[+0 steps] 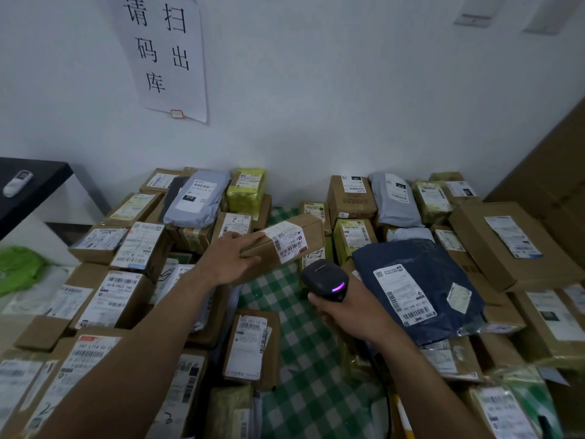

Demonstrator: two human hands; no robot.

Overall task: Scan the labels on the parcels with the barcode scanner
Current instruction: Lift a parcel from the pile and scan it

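Nearest the camera, two bare forearms reach out over a green-checked cloth [304,359] with labelled parcels crowded on either side, among them a small brown box [250,346] lying label-up just left of the cloth's bare strip. The right grip [348,307] is curled round the handle of the barcode scanner [324,277]. The scanner is dark, shows a lit purple bar on its back, and has its head turned up and away. Just right of it a dark blue mailer bag [418,280] lies on top of the right-hand heap. Just beyond the scanner, the left grip [229,258] holds the left end of a cardboard parcel [311,229], fingers over the top edge and thumb on the near face. This parcel is raised and tilted above the others, and its white label [286,240] wraps over the near edge towards the scanner. Farther back, boxes, a grey mailer [198,198] and a yellow-green packet [247,188] are stacked against the white wall [348,106]. To the far left a white handset [17,182] rests on a black table [47,175]. A paper sign [167,55] with handwritten characters hangs on the wall above.
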